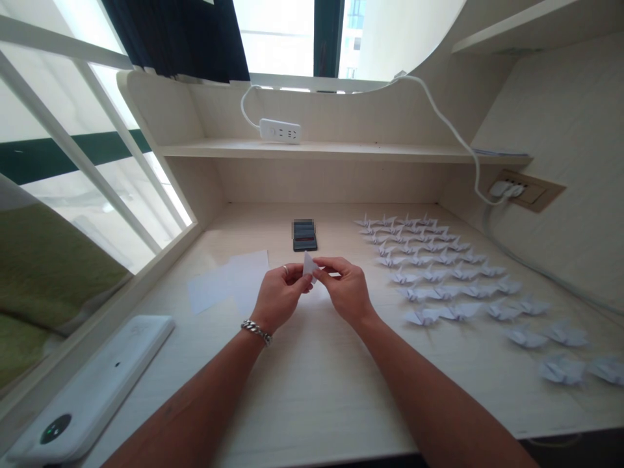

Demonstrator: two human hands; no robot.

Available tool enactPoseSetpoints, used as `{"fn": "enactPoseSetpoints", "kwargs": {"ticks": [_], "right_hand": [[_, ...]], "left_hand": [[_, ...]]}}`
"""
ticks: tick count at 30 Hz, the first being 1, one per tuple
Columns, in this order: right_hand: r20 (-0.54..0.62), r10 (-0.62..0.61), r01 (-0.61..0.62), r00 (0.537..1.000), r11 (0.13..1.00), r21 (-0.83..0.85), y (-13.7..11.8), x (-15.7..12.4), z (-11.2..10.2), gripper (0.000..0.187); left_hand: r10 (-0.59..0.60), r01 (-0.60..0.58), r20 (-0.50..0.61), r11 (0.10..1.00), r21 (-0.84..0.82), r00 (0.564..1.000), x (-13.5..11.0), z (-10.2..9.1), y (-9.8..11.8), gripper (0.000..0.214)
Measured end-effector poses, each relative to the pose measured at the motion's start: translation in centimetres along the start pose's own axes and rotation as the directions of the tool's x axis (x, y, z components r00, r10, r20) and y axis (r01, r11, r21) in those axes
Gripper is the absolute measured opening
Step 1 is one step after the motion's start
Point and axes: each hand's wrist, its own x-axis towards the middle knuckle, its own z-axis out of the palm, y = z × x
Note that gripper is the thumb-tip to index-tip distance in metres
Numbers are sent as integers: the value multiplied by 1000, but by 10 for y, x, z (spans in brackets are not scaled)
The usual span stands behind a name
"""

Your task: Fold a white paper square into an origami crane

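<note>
Pale desk [316,403] | folded paper [308,264]: small, white, peaked at top | both hands [279,294] pinching it

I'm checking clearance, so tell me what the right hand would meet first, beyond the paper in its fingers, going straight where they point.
Likely the left hand, holding the same folded paper opposite the right hand; exact depth is unclear.

The folded paper [309,265] and paper cranes [423,317] are white (the curtain [178,39] navy), the desk [322,390] pale cream.
</note>
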Motion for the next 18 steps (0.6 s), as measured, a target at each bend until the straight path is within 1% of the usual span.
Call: {"fn": "enactPoseSetpoints", "kwargs": {"ticks": [3,5,8,12,15,18], "right_hand": [[-1,4,-4,1000,1000,5,-1,0,0,16],[15,35,-35,999,999,15,-1,1,0,14],[54,98,-101,994,994,51,1,2,-1,15],[111,123,-132,986,989,74,3,5,-4,19],[141,131,-142,981,987,70,4,7,-5,20],[175,126,-143,977,986,89,5,7,-6,18]], "left_hand": [[8,-8,-5,999,51,1000,0,0,0,21],[15,-15,-2,996,88,1000,-1,-1,0,22],[42,-47,31,986,161,999,-2,-2,1,24],[63,-82,86,968,237,994,-3,-4,3,22],[42,-65,116,976,208,992,-3,-6,5,20],[-5,-5,106,995,100,994,-2,-7,9,23]]}}
